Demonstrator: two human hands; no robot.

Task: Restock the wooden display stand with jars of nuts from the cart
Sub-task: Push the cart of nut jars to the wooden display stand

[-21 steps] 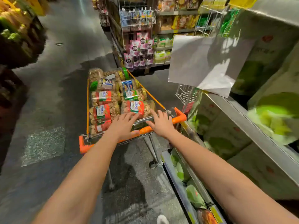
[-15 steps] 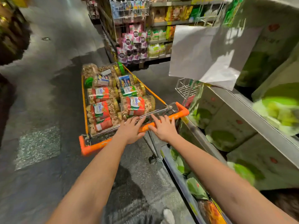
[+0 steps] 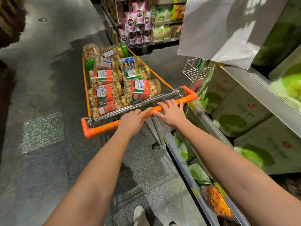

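Note:
An orange-framed shopping cart (image 3: 101, 129) stands ahead of me in the aisle, loaded with several clear jars of nuts (image 3: 141, 89) lying on their sides, with red, green and blue labels. My left hand (image 3: 132, 120) lies over the middle of the orange handle with its fingers stretched along the bar. My right hand (image 3: 172, 111) holds the handle just to the right of it, fingers draped over the top. No wooden display stand is in view.
A metal shelf unit (image 3: 254, 88) with green boxes runs close along the cart's right side, and a white paper sheet (image 3: 219, 30) hangs from it. Shelves of snack bags (image 3: 140, 23) stand ahead. Dark shiny floor (image 3: 48, 79) stretches to the left.
The cart has rolled forward along the aisle with both hands on its handle. The shelves ahead are nearer, and my hands sit slightly further right on the bar.

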